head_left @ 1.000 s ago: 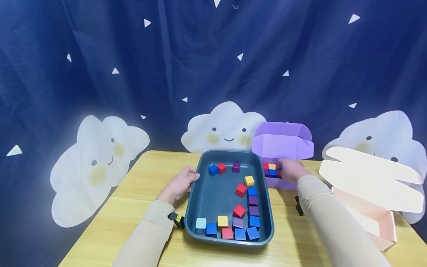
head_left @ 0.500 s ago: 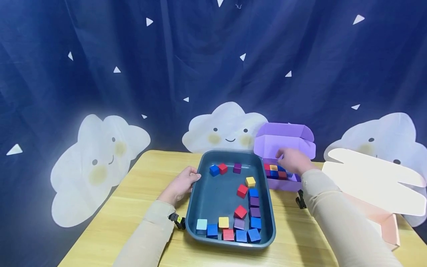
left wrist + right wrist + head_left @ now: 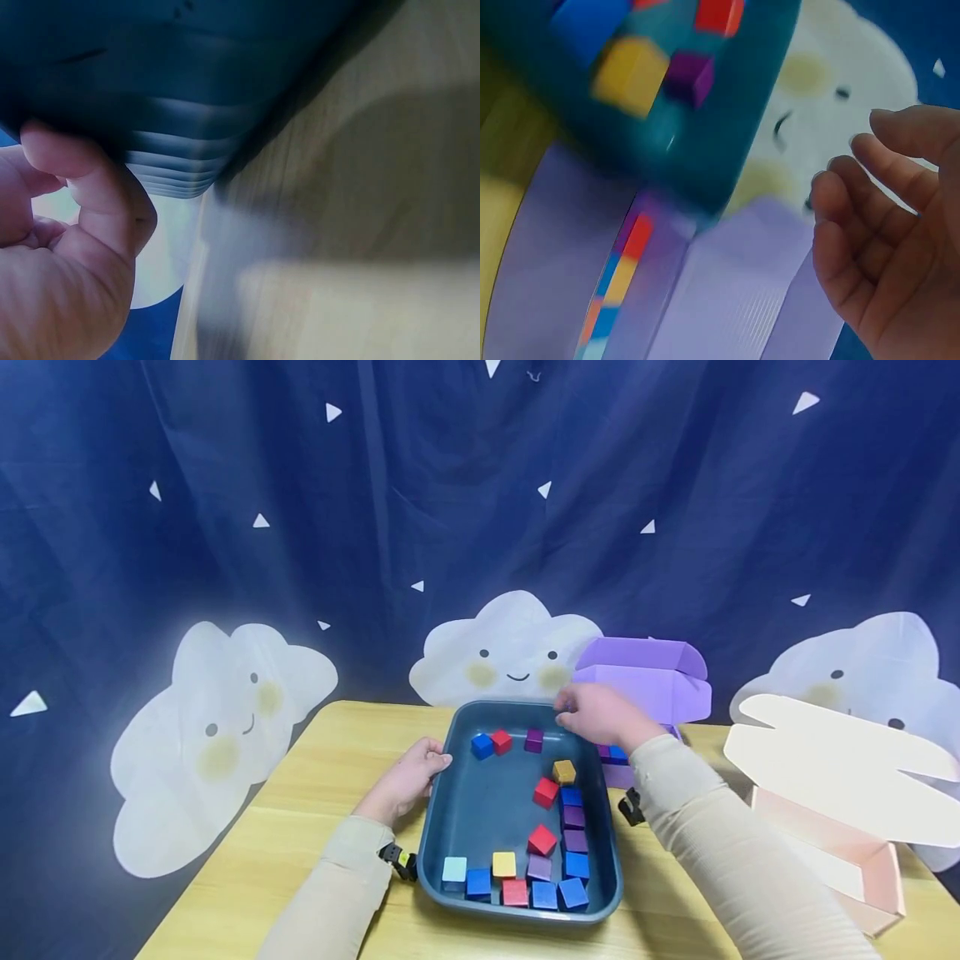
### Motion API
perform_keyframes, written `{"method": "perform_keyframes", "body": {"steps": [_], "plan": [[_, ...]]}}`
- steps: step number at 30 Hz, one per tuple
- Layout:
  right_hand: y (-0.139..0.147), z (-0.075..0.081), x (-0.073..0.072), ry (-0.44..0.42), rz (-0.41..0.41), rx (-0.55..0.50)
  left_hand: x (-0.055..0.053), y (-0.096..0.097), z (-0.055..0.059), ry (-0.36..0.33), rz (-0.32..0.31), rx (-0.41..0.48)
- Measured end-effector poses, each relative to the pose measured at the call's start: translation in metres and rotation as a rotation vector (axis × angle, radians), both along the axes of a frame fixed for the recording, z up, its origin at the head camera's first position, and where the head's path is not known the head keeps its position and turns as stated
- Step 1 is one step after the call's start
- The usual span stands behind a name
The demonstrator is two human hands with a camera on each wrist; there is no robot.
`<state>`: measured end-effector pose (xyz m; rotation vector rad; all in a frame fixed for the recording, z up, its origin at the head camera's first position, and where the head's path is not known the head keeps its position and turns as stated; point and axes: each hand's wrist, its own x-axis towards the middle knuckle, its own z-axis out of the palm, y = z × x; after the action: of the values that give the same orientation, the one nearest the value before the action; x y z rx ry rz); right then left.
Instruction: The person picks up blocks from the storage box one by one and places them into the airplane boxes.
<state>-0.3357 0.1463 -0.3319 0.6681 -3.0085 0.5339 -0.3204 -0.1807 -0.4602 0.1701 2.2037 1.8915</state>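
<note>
My left hand (image 3: 405, 781) holds the left rim of a dark blue-grey tray (image 3: 483, 802). In the left wrist view, the thumb and fingers close on the tray's edge. Several blocks lie in the tray, among them a yellow cube (image 3: 564, 772), a purple cube (image 3: 533, 741) and a pale blue cube (image 3: 453, 873). Above the tray's far right corner hovers my right hand (image 3: 602, 714), its fingers loosely bent around nothing. Behind it stands an open purple box (image 3: 678, 693), partly hidden by the arm. Rows of coloured blocks (image 3: 622, 279) fill part of that box in the right wrist view.
An open pale pink box (image 3: 881, 881) with a raised whitish lid (image 3: 832, 764) stands right of my right arm. Under everything is a wooden table (image 3: 330, 752). A dark blue curtain (image 3: 480, 485) with cloud shapes hangs behind the table.
My right hand has come up out of the purple box and moved left, over the tray's far right corner. My left hand still holds the tray's rim.
</note>
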Motion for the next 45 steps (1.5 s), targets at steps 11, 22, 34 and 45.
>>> {"method": "perform_keyframes", "body": {"steps": [11, 22, 34, 45], "plan": [[-0.069, -0.027, -0.001, -0.036, 0.043, 0.037, 0.004, -0.001, 0.004, 0.004, 0.012, -0.034], [-0.101, -0.069, -0.006, -0.073, -0.040, 0.122, 0.002, 0.001, 0.002, 0.011, -0.017, 0.005], [-0.099, -0.086, -0.013, -0.118, -0.063, 0.141, 0.000, 0.002, -0.002, 0.003, -0.030, 0.047], [-0.095, -0.083, -0.009, -0.163, -0.030, 0.164, -0.001, 0.000, -0.005, 0.008, -0.042, 0.058]]}}
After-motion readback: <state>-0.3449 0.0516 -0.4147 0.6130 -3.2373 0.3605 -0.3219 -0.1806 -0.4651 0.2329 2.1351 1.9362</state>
